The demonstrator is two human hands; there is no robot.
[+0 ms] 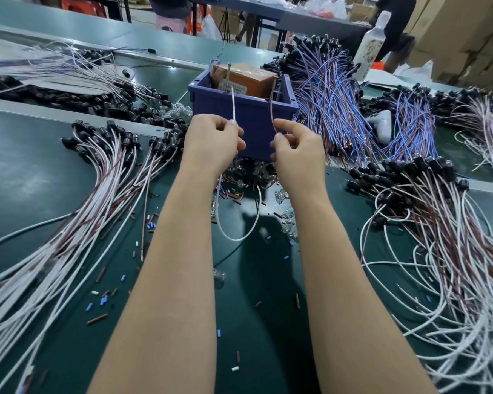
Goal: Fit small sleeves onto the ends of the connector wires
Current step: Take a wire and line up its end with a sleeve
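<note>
Two bare forearms reach up the middle of the view, w/ the hands raised close together but apart, just in front of a blue plastic bin (251, 118). The left hand (211, 137) has its fingers curled, thumb & forefinger pinching a white wire (232, 103) whose free end stands straight up past the bin wall. The right hand (296, 149) is also curled, pinching a brown wire (272, 115) whose end rises slightly bowed. Whether a sleeve sits on either tip is too small to tell.

Below, btwn the wrists, a white loop (239, 238) hangs toward the green table (26, 172).

Short brown sleeves (97, 319) & blue sleeves (104, 301) lie scattered over the table on both sides of the arms, thickest just under the hands. Small clear glass bulbs (287, 214) lie near the right wrist.

An orange box (248, 78) sits inside the bin.

Fanned wire piles w/ black connectors crowd the space:
- a white-and-brown bundle (97, 189) at left
- a second white-and-brown bundle (439, 237) at right
- a blue-and-brown bundle (330, 89) beside the bin's right wall

A pale bottle (373, 44) stands in the bkgd.
</note>
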